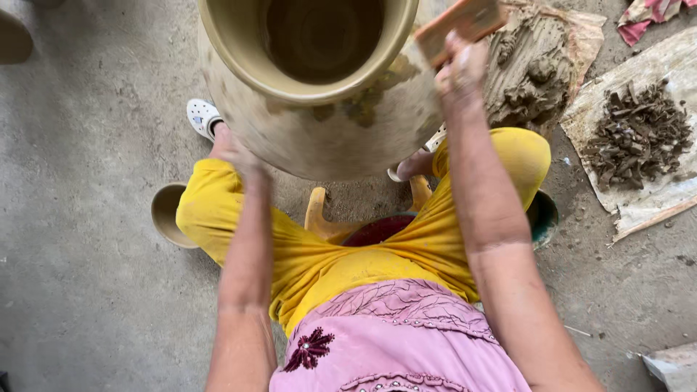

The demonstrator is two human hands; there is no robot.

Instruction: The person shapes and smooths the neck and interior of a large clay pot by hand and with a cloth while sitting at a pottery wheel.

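Clay-smeared, the right hand grips a flat wooden paddle against the large tan unfired clay pot standing between the knees, while the left hand presses flat on its wall, so paddle blows likely land best opposite that support.

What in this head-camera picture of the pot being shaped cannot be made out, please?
- Left hand: motion-blurred against the clay pot; its grip and any contact are unclear.
- Wooden paddle in the right hand: its far end is cut off by the top edge.
- The pot's base: hidden by its own belly.
- Bowl on the floor: partly hidden by the yellow trouser leg.
- Clay lump: partly covered by the paddle and hand.
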